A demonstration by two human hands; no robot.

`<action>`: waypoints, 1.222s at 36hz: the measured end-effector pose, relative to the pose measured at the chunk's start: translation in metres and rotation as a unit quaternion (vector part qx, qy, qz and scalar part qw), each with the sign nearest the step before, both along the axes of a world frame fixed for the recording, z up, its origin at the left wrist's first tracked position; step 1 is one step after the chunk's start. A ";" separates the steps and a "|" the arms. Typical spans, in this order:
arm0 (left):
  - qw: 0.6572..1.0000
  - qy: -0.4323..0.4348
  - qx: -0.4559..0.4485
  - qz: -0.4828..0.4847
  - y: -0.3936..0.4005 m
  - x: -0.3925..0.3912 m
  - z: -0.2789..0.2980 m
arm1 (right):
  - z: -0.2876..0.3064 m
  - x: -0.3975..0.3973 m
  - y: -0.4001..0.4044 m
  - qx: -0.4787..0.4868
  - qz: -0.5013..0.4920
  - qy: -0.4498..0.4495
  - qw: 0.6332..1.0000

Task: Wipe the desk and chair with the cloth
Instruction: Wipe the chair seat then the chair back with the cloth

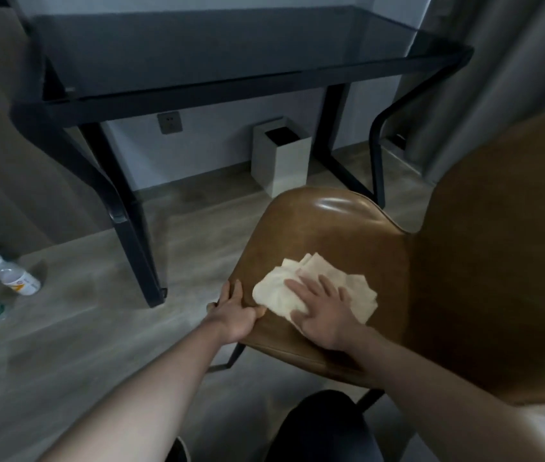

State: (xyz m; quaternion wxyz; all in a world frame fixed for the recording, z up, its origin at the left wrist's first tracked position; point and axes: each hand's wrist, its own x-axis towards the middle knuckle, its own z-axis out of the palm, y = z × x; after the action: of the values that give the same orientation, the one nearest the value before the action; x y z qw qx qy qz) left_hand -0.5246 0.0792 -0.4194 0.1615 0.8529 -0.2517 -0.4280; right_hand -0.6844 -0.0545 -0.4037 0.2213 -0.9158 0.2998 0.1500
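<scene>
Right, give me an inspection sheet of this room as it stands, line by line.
Surface: brown chair seat, glossy, being wiped; dark glass desk behind it, bare top.
Job's things: white cloth crumpled flat on the seat.
Clutter: three plastic bottles lying on the floor at left; white bin under the desk.
Grippers: right hand pressed flat on the cloth; left hand gripping the seat's front edge.
Cables: nothing seen; wall socket unused.
Surroundings: grey curtain at right, wood-look floor.
</scene>
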 end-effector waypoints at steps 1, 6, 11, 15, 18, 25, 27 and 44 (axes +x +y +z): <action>1.000 0.002 0.004 0.000 0.001 -0.001 0.001 | 0.003 -0.008 0.005 0.010 -0.010 -0.001 1.000; 1.000 0.005 0.002 -0.007 0.006 -0.003 0.004 | 0.012 -0.031 0.013 0.044 -0.023 0.011 0.999; 1.000 -0.005 -0.023 0.006 0.010 0.000 -0.005 | 0.006 -0.006 0.007 0.040 -0.017 0.024 0.999; 0.999 -0.021 -0.040 0.017 0.008 0.002 -0.013 | -0.003 0.039 0.000 0.003 -0.009 0.030 1.000; 0.998 -0.033 -0.053 0.008 0.007 0.006 -0.020 | -0.009 0.083 -0.012 -0.017 -0.005 0.023 1.000; 0.998 -0.046 -0.048 0.005 0.005 0.010 -0.033 | -0.016 0.165 -0.056 -0.053 0.001 0.046 0.998; 0.998 -0.043 -0.045 0.003 0.004 0.012 -0.035 | -0.017 0.180 -0.065 -0.059 -0.008 0.055 0.997; 0.999 -0.029 -0.041 -0.011 0.009 0.005 -0.013 | -0.005 0.046 0.011 -0.017 -0.002 -0.029 0.999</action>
State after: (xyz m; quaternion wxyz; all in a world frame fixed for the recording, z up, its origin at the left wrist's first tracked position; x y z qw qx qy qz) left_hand -0.5195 0.0878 -0.4325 0.1845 0.8545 -0.2833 -0.3943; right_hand -0.6380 -0.0432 -0.4083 0.2142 -0.9227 0.2980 0.1179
